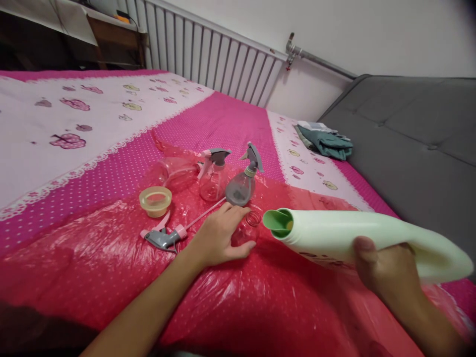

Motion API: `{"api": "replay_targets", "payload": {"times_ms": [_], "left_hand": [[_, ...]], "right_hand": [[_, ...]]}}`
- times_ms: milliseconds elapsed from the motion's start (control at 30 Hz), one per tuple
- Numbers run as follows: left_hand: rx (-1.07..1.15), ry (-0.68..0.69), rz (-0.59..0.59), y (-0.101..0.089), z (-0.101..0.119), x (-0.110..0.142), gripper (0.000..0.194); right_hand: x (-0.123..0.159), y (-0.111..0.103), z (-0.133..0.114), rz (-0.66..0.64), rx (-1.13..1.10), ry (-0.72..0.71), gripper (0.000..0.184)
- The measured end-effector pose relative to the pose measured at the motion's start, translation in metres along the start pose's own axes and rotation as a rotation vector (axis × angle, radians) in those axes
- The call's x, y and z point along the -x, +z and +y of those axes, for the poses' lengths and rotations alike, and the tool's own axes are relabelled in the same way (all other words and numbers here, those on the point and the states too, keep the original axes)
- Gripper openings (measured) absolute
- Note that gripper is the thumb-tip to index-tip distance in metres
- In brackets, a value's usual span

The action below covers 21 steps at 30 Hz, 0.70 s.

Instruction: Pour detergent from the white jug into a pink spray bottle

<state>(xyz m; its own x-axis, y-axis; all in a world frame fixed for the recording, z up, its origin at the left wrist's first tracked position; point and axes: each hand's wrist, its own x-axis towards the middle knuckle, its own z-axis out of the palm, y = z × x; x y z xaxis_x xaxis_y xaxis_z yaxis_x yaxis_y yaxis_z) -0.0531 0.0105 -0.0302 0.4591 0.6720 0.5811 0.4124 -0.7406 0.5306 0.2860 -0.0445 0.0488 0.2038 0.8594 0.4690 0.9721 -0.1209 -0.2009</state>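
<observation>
My right hand [390, 270] grips the handle of a pale green detergent bottle [334, 228], tipped nearly level. Its open mouth with a green pouring spout [275, 221] points left, just right of a clear spray bottle without its head [253, 220]. Around that small bottle my left hand [225, 233] is curled, thumb on the near side and fingers on the far side. To its left lies a grey and pink spray head [163, 239] with its thin tube. A yellowish translucent cap [155, 201] sits further left. I see no liquid coming from the spout.
Behind my left hand stand a grey spray bottle [240, 188] and a clear one with a pink and grey head [213, 181]. Another clear bottle [174, 168] lies on its side. Red plastic sheeting [122, 263] covers the bed. Folded cloths [325, 141] rest by the grey headboard [420, 124].
</observation>
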Motion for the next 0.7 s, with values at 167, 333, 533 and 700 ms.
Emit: {"api": "replay_targets", "payload": {"times_ms": [167,333,533,700], "left_hand": [[0.014,-0.009,-0.005,0.001,-0.001,0.000,0.051],[0.012,-0.012,-0.005,-0.001,0.001,0.000,0.050],[0.019,-0.020,-0.018,-0.002,0.003,-0.001,0.051],[0.022,-0.006,-0.010,-0.001,0.003,-0.002,0.051]], "right_hand": [[-0.006,-0.003,-0.005,-0.011,0.025,-0.014,0.119],[-0.004,0.000,-0.002,0.010,0.014,-0.025,0.115],[-0.003,0.002,0.003,0.015,0.026,-0.083,0.108],[-0.005,-0.001,0.005,0.033,0.062,-0.123,0.108]]}}
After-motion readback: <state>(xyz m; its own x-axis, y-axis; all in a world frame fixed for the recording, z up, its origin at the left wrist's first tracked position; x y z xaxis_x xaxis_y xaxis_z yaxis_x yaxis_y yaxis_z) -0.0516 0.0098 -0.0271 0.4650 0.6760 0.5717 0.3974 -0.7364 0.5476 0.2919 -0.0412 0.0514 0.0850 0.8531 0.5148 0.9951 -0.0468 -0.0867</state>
